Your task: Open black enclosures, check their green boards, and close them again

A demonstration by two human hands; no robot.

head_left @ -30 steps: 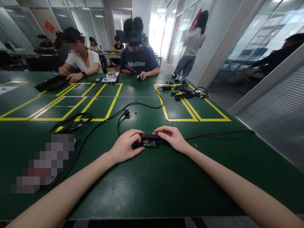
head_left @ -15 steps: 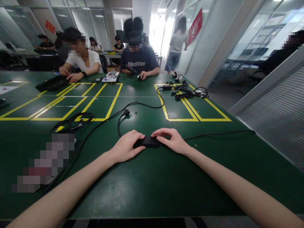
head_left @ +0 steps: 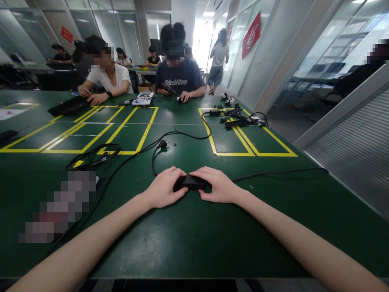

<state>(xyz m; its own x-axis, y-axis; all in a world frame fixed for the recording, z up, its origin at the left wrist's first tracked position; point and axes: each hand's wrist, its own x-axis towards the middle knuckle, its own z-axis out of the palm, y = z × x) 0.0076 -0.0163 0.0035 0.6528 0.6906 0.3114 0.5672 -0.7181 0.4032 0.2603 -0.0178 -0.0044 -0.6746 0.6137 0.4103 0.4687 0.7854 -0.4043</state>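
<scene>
A black power adapter (head_left: 195,182) lies on the green table in front of me. From its left side, a short cord leads out from behind my left hand (head_left: 165,187) to a black plug (head_left: 163,143). That hand grips the adapter's left end, thumb on the near side and fingers on the far side. Around the other end my right hand (head_left: 218,185) is closed in the same way, its fingertips on the far edge. A black cable (head_left: 279,172) runs away to the right from behind the right hand. The adapter's two ends are hidden by my hands.
A coiled black cable (head_left: 93,157) lies to the left, above a blurred-out flat item (head_left: 60,207). Yellow tape (head_left: 234,154) marks rectangles on the table (head_left: 170,247). Black adapters and cords (head_left: 235,117) are heaped at the far right. Two people sit opposite, handling things.
My right hand has closed in on the adapter's right end, its thumb now at the near side. My left hand keeps its hold. A standing person in the background has moved farther away.
</scene>
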